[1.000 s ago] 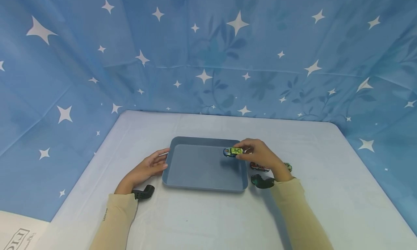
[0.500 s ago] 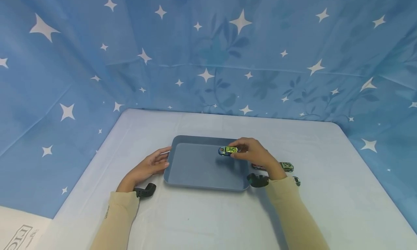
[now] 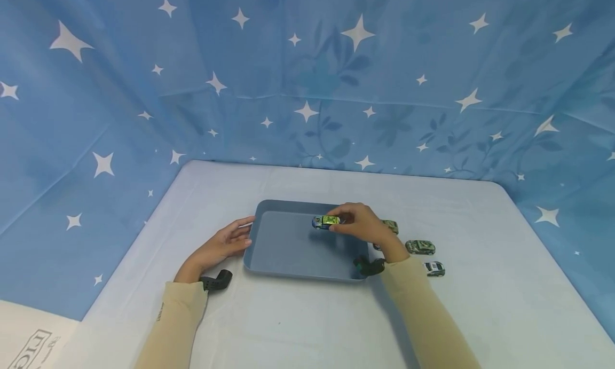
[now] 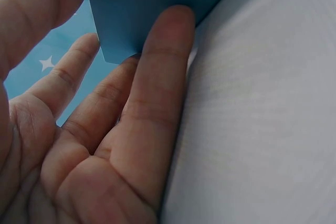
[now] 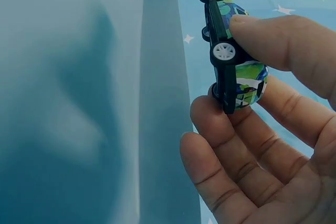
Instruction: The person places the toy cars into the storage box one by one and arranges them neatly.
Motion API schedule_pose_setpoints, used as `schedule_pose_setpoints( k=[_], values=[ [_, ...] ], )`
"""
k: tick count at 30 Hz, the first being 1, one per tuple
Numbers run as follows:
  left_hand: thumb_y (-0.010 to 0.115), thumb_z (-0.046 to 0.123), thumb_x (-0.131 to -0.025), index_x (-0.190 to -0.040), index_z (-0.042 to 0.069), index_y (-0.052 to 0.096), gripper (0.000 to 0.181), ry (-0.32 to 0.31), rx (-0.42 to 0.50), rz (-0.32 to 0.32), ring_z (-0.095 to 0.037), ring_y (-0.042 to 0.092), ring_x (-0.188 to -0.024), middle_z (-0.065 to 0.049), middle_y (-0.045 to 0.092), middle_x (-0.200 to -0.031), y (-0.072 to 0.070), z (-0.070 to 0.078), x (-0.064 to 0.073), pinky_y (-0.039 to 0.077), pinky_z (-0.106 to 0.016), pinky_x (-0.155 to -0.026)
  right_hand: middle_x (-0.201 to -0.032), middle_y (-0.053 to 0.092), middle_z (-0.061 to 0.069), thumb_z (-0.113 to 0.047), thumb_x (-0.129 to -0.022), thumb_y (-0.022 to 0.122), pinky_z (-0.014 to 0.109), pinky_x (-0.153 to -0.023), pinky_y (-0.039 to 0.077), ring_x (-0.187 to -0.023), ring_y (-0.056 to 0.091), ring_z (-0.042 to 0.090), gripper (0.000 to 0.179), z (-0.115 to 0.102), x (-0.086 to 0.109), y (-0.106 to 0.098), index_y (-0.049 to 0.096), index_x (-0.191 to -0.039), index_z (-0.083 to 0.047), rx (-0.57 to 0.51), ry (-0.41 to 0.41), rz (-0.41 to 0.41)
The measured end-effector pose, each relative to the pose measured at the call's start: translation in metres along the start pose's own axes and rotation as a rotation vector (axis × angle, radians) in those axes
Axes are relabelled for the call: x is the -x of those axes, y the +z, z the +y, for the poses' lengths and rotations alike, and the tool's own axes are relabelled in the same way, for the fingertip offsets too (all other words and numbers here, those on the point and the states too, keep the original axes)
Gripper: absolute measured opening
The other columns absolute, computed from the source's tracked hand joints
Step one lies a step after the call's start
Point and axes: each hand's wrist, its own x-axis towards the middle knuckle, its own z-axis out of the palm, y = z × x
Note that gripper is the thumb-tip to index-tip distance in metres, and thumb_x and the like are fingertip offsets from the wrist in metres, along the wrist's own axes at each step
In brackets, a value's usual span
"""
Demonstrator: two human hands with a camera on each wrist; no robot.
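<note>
Presently, below the frame's centre, the right hand [image 3: 361, 223] is pinching a toy car [image 3: 324, 222] over the tray [image 3: 283, 246], the car's long axis pointing left from the grip, while the left hand [image 3: 217, 250], loosely extended, is touching the tray's left side.

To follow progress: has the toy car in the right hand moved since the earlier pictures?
Yes: in the head view, the toy car moved left, away from the right rim of the tray.
</note>
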Motion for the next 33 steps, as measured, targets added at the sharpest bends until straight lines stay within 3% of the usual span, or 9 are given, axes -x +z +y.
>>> schedule_pose_setpoints(
  k=[11,19,33],
  values=[
    [0.061,0.016,-0.112,-0.171,-0.001,0.022,0.073,0.014,-0.001,-0.006,-0.054,0.028,-0.157,-0.035,0.022,-0.172,0.001,0.0,-0.002,0.05,-0.044,-0.115,-0.12,0.074,0.022,-0.005,-0.096,0.081,0.053,-0.092,0.062,-0.101,0.072,0.033,0.031,-0.005,-0.009,0.016,0.076,-0.124,0.007,0.034,0.004,0.03],
    [0.063,0.017,-0.111,-0.17,-0.002,0.023,0.074,0.012,0.002,-0.006,-0.054,0.028,-0.157,-0.036,0.023,-0.172,0.001,0.0,-0.002,0.049,-0.05,-0.116,-0.129,0.073,0.022,-0.009,-0.097,0.082,0.049,-0.088,0.062,-0.107,0.072,0.036,0.031,-0.004,-0.018,0.023,0.077,-0.125,0.002,0.055,0.015,0.033],
    [0.061,0.015,-0.112,-0.171,0.001,0.023,0.072,-0.006,0.003,0.0,-0.052,0.031,-0.157,-0.033,0.024,-0.173,0.0,0.001,-0.002,0.052,-0.045,-0.113,-0.122,0.074,0.02,-0.008,-0.096,0.082,0.039,-0.079,0.057,-0.103,0.072,0.032,0.031,-0.005,-0.035,0.037,0.078,-0.125,0.003,-0.005,0.034,0.032]
  ],
)
